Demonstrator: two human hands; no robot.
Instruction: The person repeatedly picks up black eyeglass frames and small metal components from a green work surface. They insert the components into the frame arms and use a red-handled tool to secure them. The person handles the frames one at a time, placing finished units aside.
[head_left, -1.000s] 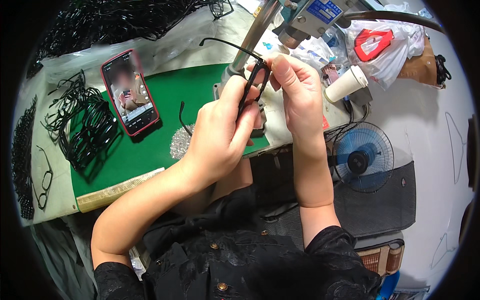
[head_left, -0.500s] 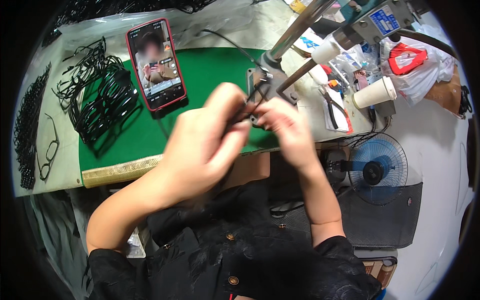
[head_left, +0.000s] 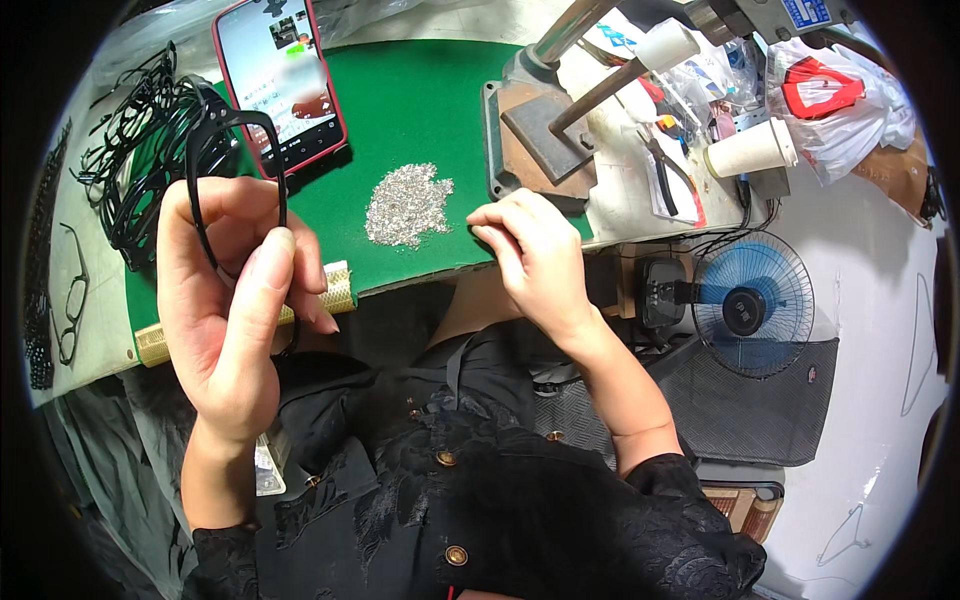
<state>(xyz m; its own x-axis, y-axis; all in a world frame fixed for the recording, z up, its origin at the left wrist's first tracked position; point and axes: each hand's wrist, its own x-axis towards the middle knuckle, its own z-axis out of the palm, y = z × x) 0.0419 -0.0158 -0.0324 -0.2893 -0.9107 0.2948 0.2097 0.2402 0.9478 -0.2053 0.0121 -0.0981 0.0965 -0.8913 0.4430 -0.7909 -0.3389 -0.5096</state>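
My left hand [head_left: 222,330] is raised at the left, its fingers and thumb closed round a black eyeglass frame [head_left: 236,117] that stands upright above the hand. My right hand [head_left: 540,262] rests at the front edge of the green mat [head_left: 400,90], thumb and fingers pinched together. Whatever may be between those fingertips is too small to make out. Just left of them lies a pile of tiny silvery pieces [head_left: 408,206], screw-like in size. A heap of black eyeglass frames [head_left: 130,190] sits on the mat behind my left hand.
A red-cased phone [head_left: 285,90] lies at the back of the mat. Right of it stands a metal press [head_left: 545,150] with a lever. Pliers [head_left: 665,180], a paper cup [head_left: 750,150] and plastic bags are farther right. A blue fan [head_left: 750,300] is beside the table.
My hands have separated: the left moved left with the eyeglass frame, the right came down to the mat's edge. The silvery pile is now uncovered. The phone's screen picture differs.
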